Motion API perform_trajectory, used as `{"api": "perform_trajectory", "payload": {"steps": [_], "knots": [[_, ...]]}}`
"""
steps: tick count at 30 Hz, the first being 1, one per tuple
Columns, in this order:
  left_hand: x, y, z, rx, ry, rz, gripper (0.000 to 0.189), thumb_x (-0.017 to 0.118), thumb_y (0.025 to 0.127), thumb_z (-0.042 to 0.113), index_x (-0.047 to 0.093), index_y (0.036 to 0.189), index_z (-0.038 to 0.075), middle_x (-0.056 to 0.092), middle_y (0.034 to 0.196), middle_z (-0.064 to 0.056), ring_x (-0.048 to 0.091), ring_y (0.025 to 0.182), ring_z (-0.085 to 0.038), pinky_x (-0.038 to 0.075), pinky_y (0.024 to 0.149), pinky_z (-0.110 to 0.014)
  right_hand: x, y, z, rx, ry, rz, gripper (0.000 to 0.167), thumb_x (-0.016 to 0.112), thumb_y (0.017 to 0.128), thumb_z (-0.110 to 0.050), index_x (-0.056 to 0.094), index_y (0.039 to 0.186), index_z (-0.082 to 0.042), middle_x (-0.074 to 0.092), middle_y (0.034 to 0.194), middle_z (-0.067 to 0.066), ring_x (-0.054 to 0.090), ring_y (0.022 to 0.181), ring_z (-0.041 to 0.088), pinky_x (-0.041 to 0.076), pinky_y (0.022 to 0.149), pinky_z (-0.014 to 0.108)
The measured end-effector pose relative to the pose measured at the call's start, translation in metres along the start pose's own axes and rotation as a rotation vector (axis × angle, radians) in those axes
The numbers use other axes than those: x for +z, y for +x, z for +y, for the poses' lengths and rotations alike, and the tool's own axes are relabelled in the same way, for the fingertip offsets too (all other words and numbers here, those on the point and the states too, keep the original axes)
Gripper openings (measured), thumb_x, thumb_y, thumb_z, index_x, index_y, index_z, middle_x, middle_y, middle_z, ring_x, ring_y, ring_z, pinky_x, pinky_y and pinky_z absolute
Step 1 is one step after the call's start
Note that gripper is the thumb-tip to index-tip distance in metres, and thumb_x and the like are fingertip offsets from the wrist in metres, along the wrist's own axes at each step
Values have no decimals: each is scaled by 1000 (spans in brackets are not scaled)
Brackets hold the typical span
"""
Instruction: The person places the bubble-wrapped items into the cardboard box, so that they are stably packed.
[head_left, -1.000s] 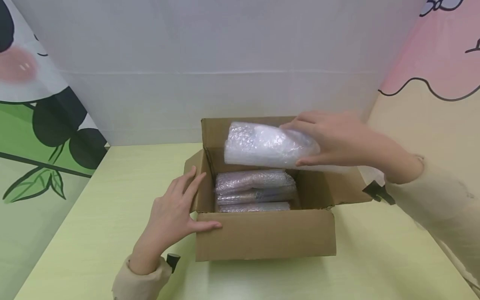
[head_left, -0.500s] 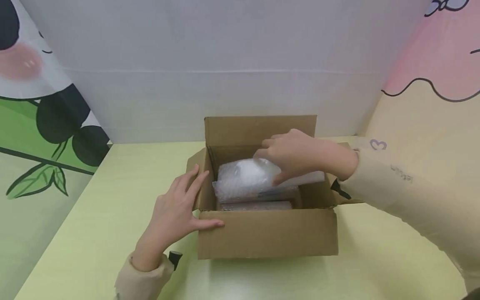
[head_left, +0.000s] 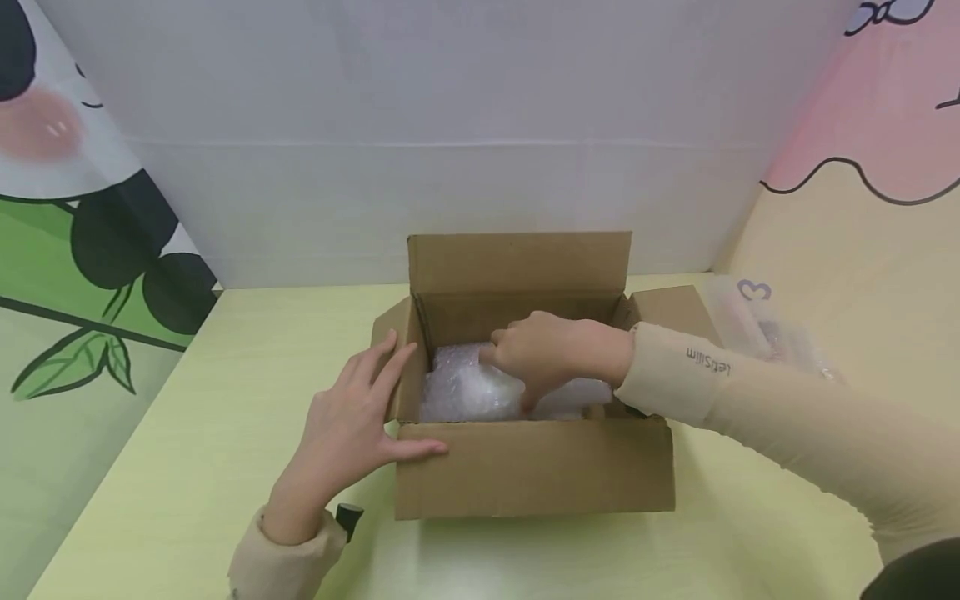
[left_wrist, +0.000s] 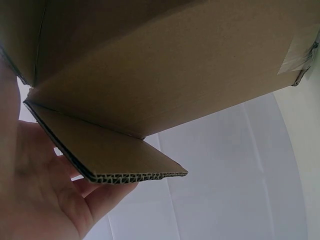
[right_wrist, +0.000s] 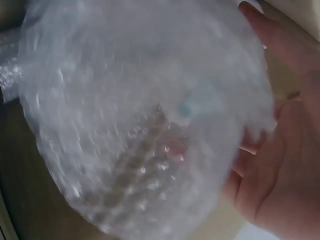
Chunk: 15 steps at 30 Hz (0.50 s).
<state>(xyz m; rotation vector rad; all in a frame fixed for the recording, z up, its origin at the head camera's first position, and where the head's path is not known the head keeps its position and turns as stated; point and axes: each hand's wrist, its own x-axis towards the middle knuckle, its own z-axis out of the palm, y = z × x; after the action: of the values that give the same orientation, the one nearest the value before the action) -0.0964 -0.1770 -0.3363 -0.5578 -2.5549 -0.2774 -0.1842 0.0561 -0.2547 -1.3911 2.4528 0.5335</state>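
Observation:
In the head view my right hand (head_left: 536,350) reaches down inside an open cardboard box (head_left: 534,471). It grips a bubble-wrapped bundle (head_left: 468,390), thumb on the near side and fingers on the far side. The right wrist view shows the clear wrap (right_wrist: 100,100) up close, with a pale blue-green patch blurred inside. Other wrapped packages under it are mostly hidden. My left hand (head_left: 341,425) rests at the box's near left corner, fingers spread over the left flap and thumb along the front flap. From the left wrist, those fingers show behind the flap (left_wrist: 110,145).
All the box's flaps stand folded outward, including the back flap (head_left: 520,262) and the right flap (head_left: 675,312). Clear plastic wrapping (head_left: 738,312) lies right of the box, partly behind the right sleeve. A pale wall sheet (head_left: 480,192) rises behind the yellowish table (head_left: 187,467).
My right hand has lowered the bubble-wrapped bundle from above the box's back part down into it, over the other packages. The left hand has stayed at its corner.

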Motion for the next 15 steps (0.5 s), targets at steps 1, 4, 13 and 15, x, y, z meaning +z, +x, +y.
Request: {"api": "perform_trajectory", "payload": {"steps": [1, 4, 13, 15], "knots": [[0, 0, 0, -1, 0, -2, 111, 63, 60, 85, 47, 142, 12, 49, 143, -17, 56, 118, -35, 41, 41, -29, 2, 2, -1, -4, 3, -9, 69, 80, 77, -41, 53, 135, -14, 63, 118, 6, 63, 102, 23, 54, 78, 40], [0, 0, 0, -1, 2, -7, 112, 63, 59, 85, 47, 142, 12, 48, 144, -17, 55, 119, -35, 42, 42, -29, 8, 5, -5, -14, 9, -27, 68, 80, 77, -39, 52, 134, -12, 62, 122, 8, 63, 103, 23, 55, 79, 41], [-2, 0, 1, -3, 3, -8, 112, 63, 59, 86, 47, 142, 12, 48, 144, -17, 55, 119, -35, 42, 41, -29, 25, 10, -5, -27, 108, -82, 47, 72, 83, -21, 53, 123, -8, 61, 114, 8, 61, 95, 22, 52, 86, 40], [-2, 0, 1, -4, 3, -10, 111, 62, 60, 85, 47, 142, 12, 49, 144, -17, 55, 119, -35, 41, 41, -28, 26, 11, -4, -26, 122, -100, 45, 71, 83, -20, 52, 122, -8, 61, 113, 8, 60, 91, 20, 52, 85, 39]]}}
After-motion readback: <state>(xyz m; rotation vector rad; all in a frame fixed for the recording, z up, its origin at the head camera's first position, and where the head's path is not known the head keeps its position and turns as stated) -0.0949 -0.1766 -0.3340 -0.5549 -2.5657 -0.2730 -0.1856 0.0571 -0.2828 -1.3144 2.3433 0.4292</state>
